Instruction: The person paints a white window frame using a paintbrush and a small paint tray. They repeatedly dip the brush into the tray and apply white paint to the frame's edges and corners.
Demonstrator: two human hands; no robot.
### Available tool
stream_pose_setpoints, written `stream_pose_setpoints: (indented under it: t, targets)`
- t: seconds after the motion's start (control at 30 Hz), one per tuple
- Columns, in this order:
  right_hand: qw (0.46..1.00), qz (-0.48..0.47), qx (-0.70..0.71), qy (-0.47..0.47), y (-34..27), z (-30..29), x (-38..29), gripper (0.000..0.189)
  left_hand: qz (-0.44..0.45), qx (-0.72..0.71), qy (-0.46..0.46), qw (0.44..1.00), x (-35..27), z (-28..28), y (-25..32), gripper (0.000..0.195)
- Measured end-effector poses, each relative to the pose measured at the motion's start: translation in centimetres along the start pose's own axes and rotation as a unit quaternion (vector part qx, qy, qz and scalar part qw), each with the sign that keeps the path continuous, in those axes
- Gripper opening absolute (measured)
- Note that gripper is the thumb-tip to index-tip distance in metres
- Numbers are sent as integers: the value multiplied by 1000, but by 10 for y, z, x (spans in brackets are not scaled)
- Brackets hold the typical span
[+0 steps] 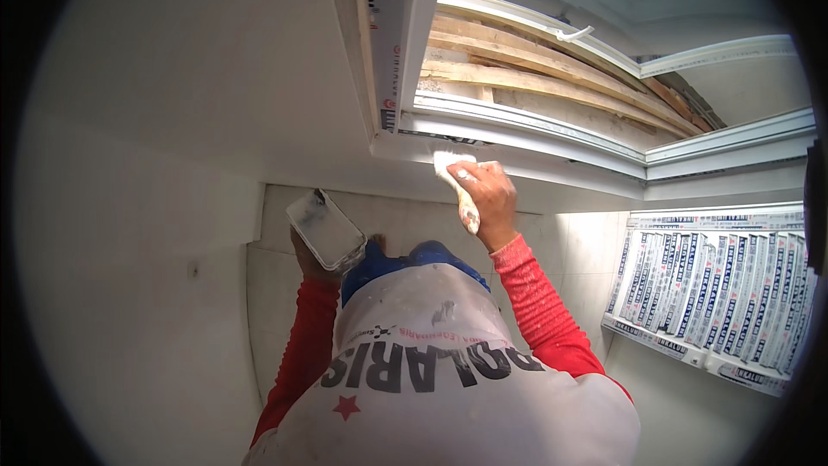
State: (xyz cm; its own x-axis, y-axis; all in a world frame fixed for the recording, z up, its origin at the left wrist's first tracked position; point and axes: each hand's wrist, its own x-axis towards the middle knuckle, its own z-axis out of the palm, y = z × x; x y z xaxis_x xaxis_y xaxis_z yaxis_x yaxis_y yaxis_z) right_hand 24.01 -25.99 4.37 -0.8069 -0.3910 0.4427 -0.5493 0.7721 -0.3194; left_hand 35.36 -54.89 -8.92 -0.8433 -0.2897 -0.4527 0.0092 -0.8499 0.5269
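Observation:
My right hand (490, 197) grips a paintbrush (468, 207) by its paint-spattered handle. The white bristles are at the sill edge (414, 150) below the window frame (517, 136), close to its lower left corner; whether they touch it I cannot tell. Low on the left, my left hand (307, 255) holds a rectangular plastic tub (326, 230) from its outer side and below, its fingers mostly hidden. White paint lies in the tub, with a dark smear near its far corner.
White walls (162, 175) rise at the left around the tiled floor (278, 298). Wooden planks (537, 71) lie beyond the window, whose sash has a white handle (574, 33). At the right stands a louvred panel (711, 298) covered in printed protective tape.

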Motion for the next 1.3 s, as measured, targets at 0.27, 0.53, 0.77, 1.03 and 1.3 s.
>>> stream_pose_setpoints:
  t: [0.27, 0.53, 0.77, 1.03, 1.3]
  targets:
    - [999, 20, -26, 42, 19, -3, -14, 38, -31, 3, -64, 997, 3, -4, -2, 63]
    - [998, 43, -4, 45, 33, -29, -20, 35, -24, 5, -55, 998, 7, 5, -9, 67]
    - [996, 87, 28, -18, 45, -42, -34, 35, -2, 71, -50, 996, 15, -12, -5, 66]
    - [995, 80, 47, -33, 70, -53, -56, 35, -4, 71, -31, 997, -3, 28, -9, 71]
    - [992, 114, 51, -32, 77, -49, -52, 39, -37, 56, -145, 987, -2, 15, -7, 66]
